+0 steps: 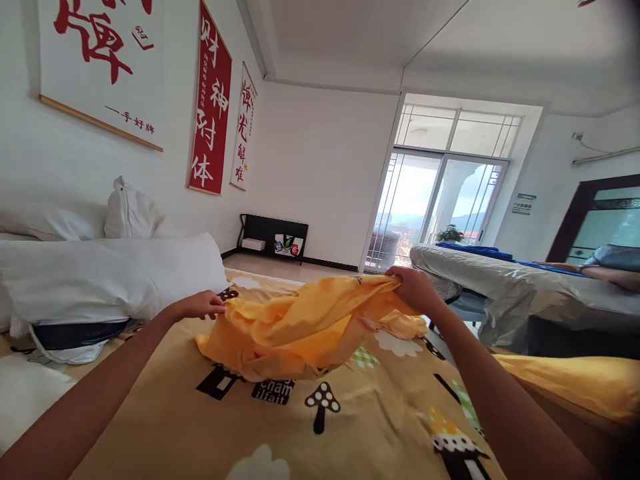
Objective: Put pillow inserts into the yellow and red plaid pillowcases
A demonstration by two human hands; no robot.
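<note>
A yellow pillowcase (300, 320) is stretched between my two hands above the bed, bunched and sagging, with a fold gaping along its middle. My left hand (203, 305) pinches its left corner between thumb and fingers. At the upper right end, my right hand (413, 288) is closed around the gathered edge. Below lies a tan patterned bed sheet (280, 427) with mushroom, cloud and lettering prints. The pillowcase hides part of the sheet behind it.
White pillows (120, 273) are piled at the left by the wall. Another yellow cloth (575, 387) lies at the right. Beyond it stands a plastic-covered table (480, 273), with a person's arm (605, 273) resting there. A low black rack (273, 233) is by the far wall.
</note>
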